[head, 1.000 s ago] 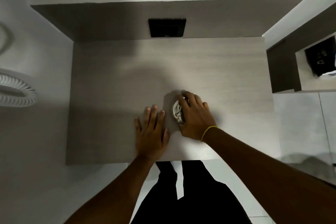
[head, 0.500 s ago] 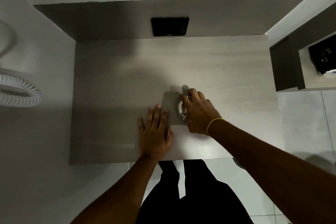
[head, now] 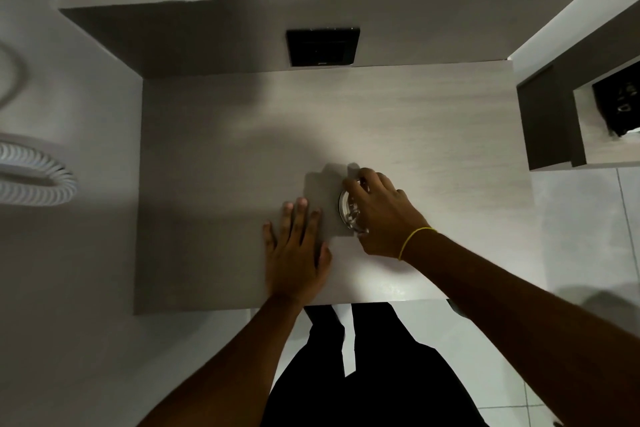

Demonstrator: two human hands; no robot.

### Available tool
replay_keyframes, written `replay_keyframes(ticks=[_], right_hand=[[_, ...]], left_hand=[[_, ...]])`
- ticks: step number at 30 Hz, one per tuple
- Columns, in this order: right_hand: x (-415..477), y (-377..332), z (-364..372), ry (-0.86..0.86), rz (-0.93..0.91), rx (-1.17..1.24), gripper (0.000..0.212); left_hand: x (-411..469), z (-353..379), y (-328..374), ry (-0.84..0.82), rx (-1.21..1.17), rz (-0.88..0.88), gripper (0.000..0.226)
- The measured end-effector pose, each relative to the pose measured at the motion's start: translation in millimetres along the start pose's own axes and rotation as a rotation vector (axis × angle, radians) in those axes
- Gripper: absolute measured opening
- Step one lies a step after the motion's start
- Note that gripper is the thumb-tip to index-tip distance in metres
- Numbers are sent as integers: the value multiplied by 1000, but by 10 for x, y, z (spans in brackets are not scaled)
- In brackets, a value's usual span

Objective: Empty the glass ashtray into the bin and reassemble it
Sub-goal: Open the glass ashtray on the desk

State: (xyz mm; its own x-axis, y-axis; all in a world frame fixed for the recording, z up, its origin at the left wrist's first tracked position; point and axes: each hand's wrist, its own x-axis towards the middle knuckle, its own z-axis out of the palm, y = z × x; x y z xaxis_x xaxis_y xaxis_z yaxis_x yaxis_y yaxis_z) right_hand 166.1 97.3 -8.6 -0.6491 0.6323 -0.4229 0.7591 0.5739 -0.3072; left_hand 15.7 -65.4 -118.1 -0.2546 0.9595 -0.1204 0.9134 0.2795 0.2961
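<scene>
A round clear glass ashtray [head: 348,211] sits on the pale wood-grain table [head: 214,163], near its front edge. My right hand [head: 379,215] covers most of it from above, fingers curled over its rim, so only the left edge shows. A thin yellow band circles that wrist. My left hand [head: 296,248] lies flat on the table just left of the ashtray, fingers spread and apart from the glass. What is inside the ashtray is hidden. No bin is in view.
A black square panel [head: 322,47] is set in the dark upstand behind the table. A dark shelf unit [head: 550,121] holding a black object [head: 620,107] stands to the right. A white ribbed hose [head: 34,177] hangs at the left. Pale tiled floor lies below.
My right hand has stayed curled over the ashtray and my left hand flat beside it. The whole view has shifted slightly; nothing has visibly been lifted.
</scene>
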Motion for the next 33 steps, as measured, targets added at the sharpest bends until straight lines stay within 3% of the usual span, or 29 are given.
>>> replay_keyframes(ticks=[6, 11, 15, 23, 28, 31, 33], right_hand=[[-263, 470, -92, 151, 101, 220, 102], [-410, 969, 72, 220, 252, 161, 101], [-460, 1090, 289, 204, 242, 82, 110], [-459, 996, 411, 284, 278, 56, 86], [-226, 745, 286, 413, 103, 224, 56], [-9, 574, 234, 318, 95, 243, 39], [96, 514, 224, 211, 138, 219, 43]], left_hand=[[0, -16, 3, 48, -8, 17, 70], [-8, 8, -22, 57, 11, 21, 70], [-15, 20, -23, 74, 12, 24, 70], [-13, 61, -36, 73, 26, 17, 71], [-13, 63, -42, 67, 29, 11, 69], [-16, 60, -40, 67, 21, 11, 68], [-9, 62, -26, 71, 13, 10, 69]])
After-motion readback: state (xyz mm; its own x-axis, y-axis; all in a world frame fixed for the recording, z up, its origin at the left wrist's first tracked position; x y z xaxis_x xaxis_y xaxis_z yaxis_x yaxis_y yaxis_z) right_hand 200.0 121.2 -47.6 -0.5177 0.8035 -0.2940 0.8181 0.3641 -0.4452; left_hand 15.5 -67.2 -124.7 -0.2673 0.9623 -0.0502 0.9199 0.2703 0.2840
